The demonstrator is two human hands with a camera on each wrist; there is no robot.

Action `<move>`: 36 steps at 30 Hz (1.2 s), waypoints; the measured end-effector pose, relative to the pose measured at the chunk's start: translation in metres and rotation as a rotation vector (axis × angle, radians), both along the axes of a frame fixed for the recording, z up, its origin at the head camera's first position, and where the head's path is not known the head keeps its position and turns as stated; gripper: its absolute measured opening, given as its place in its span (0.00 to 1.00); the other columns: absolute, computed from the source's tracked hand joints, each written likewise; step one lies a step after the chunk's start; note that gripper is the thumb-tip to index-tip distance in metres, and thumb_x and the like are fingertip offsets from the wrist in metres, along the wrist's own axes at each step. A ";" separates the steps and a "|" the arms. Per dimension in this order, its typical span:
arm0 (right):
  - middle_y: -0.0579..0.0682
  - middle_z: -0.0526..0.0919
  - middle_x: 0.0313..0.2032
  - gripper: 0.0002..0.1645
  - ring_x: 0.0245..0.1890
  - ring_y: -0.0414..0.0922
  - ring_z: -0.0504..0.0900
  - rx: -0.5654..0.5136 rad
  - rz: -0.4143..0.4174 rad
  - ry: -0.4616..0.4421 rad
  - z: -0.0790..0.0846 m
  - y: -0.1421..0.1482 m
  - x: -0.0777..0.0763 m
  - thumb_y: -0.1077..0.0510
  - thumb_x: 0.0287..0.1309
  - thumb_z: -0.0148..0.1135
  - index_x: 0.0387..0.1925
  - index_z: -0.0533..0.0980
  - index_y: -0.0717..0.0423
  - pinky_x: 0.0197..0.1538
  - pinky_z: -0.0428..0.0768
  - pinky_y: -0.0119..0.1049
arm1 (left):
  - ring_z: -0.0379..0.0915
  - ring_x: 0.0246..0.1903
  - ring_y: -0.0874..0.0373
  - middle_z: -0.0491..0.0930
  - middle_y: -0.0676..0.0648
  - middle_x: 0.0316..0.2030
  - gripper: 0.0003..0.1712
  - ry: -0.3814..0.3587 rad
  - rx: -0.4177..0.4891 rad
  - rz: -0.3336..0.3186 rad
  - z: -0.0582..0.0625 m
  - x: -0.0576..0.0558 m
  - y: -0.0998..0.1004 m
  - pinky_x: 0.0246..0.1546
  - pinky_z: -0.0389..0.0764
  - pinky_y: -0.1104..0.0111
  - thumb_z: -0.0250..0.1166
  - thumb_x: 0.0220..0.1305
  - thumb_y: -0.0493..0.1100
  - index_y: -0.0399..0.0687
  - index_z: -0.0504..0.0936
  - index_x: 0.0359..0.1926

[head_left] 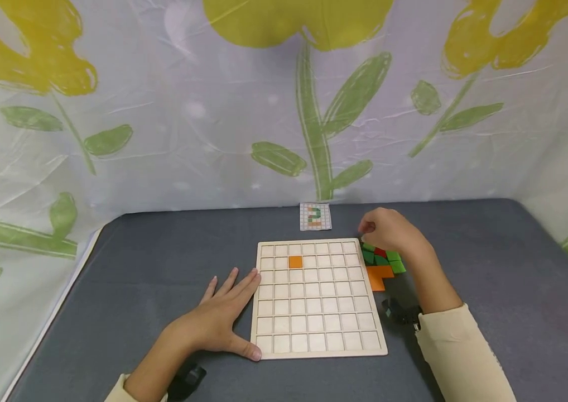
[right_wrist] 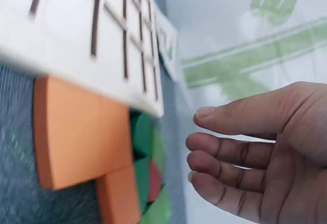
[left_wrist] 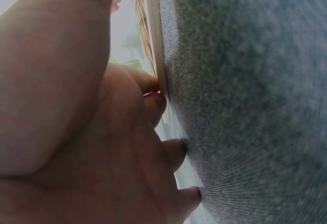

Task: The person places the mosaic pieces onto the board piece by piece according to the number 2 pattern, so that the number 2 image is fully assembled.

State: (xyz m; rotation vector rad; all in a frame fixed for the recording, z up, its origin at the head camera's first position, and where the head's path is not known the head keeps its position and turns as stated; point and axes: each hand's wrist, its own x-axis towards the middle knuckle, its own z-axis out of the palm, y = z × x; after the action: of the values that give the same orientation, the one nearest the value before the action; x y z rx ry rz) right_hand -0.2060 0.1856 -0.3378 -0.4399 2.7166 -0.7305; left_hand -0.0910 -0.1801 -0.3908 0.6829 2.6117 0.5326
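Observation:
A pale wooden grid board (head_left: pixel 316 321) lies flat on the table, with one orange square (head_left: pixel 295 262) in an upper-left cell. My left hand (head_left: pixel 218 321) is spread along the board's left side, thumb at the lower corner and fingertips against the edge; the left wrist view shows the fingers (left_wrist: pixel 176 155) down by the cloth and board edge. Above the pile beside the board's upper right, my right hand (head_left: pixel 393 230) hovers with loosely bent fingers and nothing in them. Under it lie an orange angled piece (right_wrist: pixel 84 132) and several green pieces (head_left: pixel 395 262) with a red one (right_wrist: pixel 154 180).
A small pattern card (head_left: pixel 316 216) with a coloured grid lies behind the board, near the back edge. The table wears a dark grey cloth (head_left: pixel 163 251). A white curtain (head_left: pixel 213 139) printed with yellow flowers hangs behind it.

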 end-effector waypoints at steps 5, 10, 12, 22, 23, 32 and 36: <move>0.62 0.82 0.47 0.16 0.47 0.59 0.78 0.046 -0.058 -0.068 -0.012 0.010 -0.007 0.61 0.60 0.69 0.48 0.81 0.66 0.49 0.78 0.54 | 0.27 0.77 0.42 0.40 0.51 0.79 0.80 -0.013 0.016 -0.004 0.002 0.002 0.000 0.68 0.29 0.35 0.70 0.36 0.82 0.52 0.42 0.81; 0.62 0.82 0.46 0.17 0.46 0.59 0.79 0.062 -0.084 -0.078 -0.021 0.013 -0.011 0.60 0.58 0.71 0.46 0.82 0.65 0.47 0.79 0.53 | 0.26 0.77 0.46 0.39 0.53 0.79 0.80 -0.012 -0.002 0.004 0.001 0.002 0.001 0.69 0.28 0.38 0.70 0.35 0.83 0.54 0.41 0.81; 0.61 0.82 0.46 0.16 0.44 0.57 0.79 0.060 -0.089 -0.072 -0.022 0.013 -0.011 0.60 0.58 0.71 0.45 0.82 0.65 0.46 0.79 0.52 | 0.26 0.77 0.45 0.39 0.53 0.79 0.80 -0.011 0.004 0.003 0.001 0.001 0.001 0.69 0.28 0.37 0.70 0.35 0.82 0.53 0.42 0.81; 0.56 0.81 0.37 0.05 0.37 0.54 0.76 -0.027 -0.093 -0.039 -0.023 0.014 -0.012 0.68 0.58 0.66 0.35 0.78 0.61 0.39 0.75 0.45 | 0.26 0.77 0.45 0.39 0.53 0.79 0.81 0.006 0.003 -0.003 -0.001 0.000 0.000 0.69 0.28 0.38 0.70 0.35 0.83 0.53 0.41 0.81; 0.57 0.81 0.38 0.04 0.38 0.55 0.76 -0.044 -0.090 -0.040 -0.022 0.015 -0.012 0.69 0.58 0.64 0.35 0.78 0.62 0.39 0.75 0.45 | 0.26 0.77 0.45 0.39 0.53 0.79 0.81 0.008 0.003 -0.004 -0.001 0.000 -0.001 0.69 0.29 0.38 0.70 0.35 0.83 0.53 0.41 0.81; 0.59 0.83 0.41 0.09 0.39 0.53 0.78 -0.150 -0.088 -0.112 -0.020 0.025 -0.013 0.71 0.62 0.57 0.41 0.82 0.65 0.39 0.78 0.43 | 0.26 0.77 0.45 0.39 0.53 0.79 0.81 0.012 0.010 -0.004 -0.002 0.001 -0.001 0.69 0.28 0.38 0.70 0.35 0.83 0.53 0.42 0.81; 0.59 0.83 0.40 0.10 0.37 0.52 0.80 -0.198 -0.123 -0.147 -0.018 0.026 -0.014 0.70 0.64 0.57 0.43 0.82 0.67 0.41 0.81 0.45 | 0.26 0.77 0.45 0.39 0.53 0.79 0.81 0.003 0.006 -0.001 -0.001 0.001 -0.001 0.69 0.28 0.38 0.70 0.35 0.83 0.53 0.41 0.81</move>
State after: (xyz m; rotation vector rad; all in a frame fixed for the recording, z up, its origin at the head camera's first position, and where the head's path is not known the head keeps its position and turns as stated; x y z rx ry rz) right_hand -0.2197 0.2118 -0.3562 -0.2524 2.5619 -1.0281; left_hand -0.0902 -0.1814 -0.3922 0.6874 2.6133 0.5398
